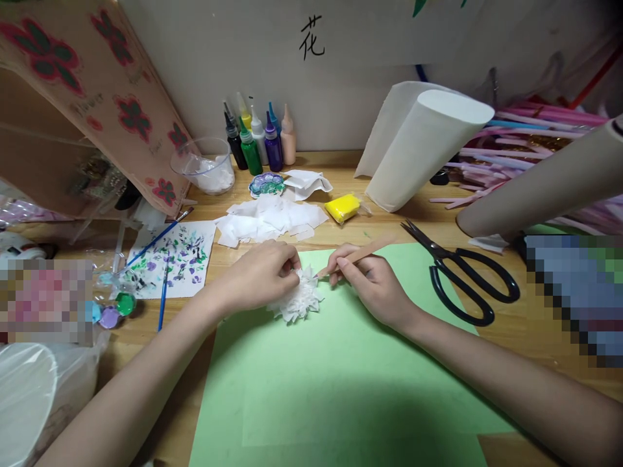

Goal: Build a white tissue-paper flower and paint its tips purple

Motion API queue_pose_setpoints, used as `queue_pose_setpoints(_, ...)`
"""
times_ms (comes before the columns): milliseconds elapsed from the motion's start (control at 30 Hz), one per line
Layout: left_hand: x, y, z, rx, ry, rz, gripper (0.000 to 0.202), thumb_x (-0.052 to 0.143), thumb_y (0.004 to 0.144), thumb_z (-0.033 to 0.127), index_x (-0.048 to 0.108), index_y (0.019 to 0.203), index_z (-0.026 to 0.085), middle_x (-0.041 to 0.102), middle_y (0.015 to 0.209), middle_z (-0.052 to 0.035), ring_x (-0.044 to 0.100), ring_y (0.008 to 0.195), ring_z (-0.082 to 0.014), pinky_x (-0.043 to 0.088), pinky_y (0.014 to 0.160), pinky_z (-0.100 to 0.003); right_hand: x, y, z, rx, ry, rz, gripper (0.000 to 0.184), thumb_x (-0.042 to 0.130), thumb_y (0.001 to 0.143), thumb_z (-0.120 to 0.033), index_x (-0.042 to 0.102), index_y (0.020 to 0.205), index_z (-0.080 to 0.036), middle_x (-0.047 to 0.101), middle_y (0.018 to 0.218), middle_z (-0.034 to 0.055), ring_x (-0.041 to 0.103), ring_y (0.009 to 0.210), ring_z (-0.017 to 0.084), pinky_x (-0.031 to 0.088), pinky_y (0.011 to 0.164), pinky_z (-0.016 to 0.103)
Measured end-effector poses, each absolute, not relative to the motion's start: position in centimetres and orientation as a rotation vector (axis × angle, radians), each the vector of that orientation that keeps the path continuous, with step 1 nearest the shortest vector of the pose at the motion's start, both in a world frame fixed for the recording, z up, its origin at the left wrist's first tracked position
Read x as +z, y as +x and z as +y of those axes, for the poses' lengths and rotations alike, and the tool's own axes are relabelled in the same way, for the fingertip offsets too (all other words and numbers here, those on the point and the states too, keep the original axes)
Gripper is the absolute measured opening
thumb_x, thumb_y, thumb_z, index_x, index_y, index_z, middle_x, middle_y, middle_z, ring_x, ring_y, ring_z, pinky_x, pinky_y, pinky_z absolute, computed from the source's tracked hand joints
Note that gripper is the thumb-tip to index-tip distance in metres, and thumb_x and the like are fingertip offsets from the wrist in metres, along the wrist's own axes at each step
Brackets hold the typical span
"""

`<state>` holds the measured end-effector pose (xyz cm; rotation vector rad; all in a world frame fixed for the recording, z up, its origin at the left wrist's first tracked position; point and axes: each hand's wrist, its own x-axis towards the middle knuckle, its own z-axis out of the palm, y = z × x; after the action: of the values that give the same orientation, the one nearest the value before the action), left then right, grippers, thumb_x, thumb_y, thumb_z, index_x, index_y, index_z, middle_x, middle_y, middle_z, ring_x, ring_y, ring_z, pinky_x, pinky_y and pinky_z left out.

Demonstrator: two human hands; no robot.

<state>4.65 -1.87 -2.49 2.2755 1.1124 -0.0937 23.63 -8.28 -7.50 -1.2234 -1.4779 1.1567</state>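
A white ruffled paper flower (298, 299) lies on a light green sheet (311, 383). My left hand (265, 275) is closed at its upper left edge, thumb and fingers pinching there; the fingertips are partly hidden. From the other side, my right hand (372, 282) grips a thin, flat wooden stick (368, 249) like a pen. The stick's narrow tip meets the flower's upper right edge. Behind the flower lies a pile of torn white tissue pieces (272, 219). Black-handled scissors (460, 272) rest to the right, blades partly open.
Paint bottles (250, 152), a clear cup (209, 172), a yellow clay pack (342, 208) and a white paper roll (423, 149) stand or lie at the back. At left are a paint-spotted paper (182, 256), a blue brush (163, 298) and paint pots (109, 316). A grey tube (535, 185) leans at right.
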Motion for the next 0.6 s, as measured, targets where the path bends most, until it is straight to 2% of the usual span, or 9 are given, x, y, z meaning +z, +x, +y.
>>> queue_pose_setpoints(200,-3.2,4.9,-1.9,-0.023,2.234,1.102,0.022,0.041,0.080,0.029,0.061,0.083,0.021,0.058,0.091,-0.0053,0.049,0.093,-0.0241,0.039,0.079,-0.036,-7.6,23.6,-8.3,1.131,-1.239,-1.464,0.030,0.041,0.092,-0.035,0.058,0.076,-0.016,0.058,0.075,0.0035,0.056,0.066,0.014,0.045,0.064,0.027)
queue_pose_setpoints(433,-3.2,4.8,-1.5,-0.025,2.178,1.050,0.023,0.042,0.084,0.032,0.061,0.080,0.020,0.059,0.090,-0.0044,0.050,0.094,-0.0231,0.039,0.081,-0.034,-7.4,23.5,-8.3,1.176,-1.189,-1.456,0.028,0.042,0.092,-0.034,0.059,0.079,-0.016,0.060,0.083,0.0050,0.059,0.069,0.014,0.047,0.064,0.027)
queue_pose_setpoints(600,-3.4,4.3,-0.8,0.003,2.153,0.953,0.020,0.045,0.083,0.031,0.062,0.078,0.020,0.062,0.084,-0.0020,0.054,0.087,-0.0201,0.039,0.076,-0.030,-7.3,23.5,-8.3,1.249,-1.155,-1.482,0.027,0.042,0.093,-0.033,0.060,0.084,-0.017,0.062,0.086,0.0053,0.061,0.075,0.015,0.048,0.068,0.027)
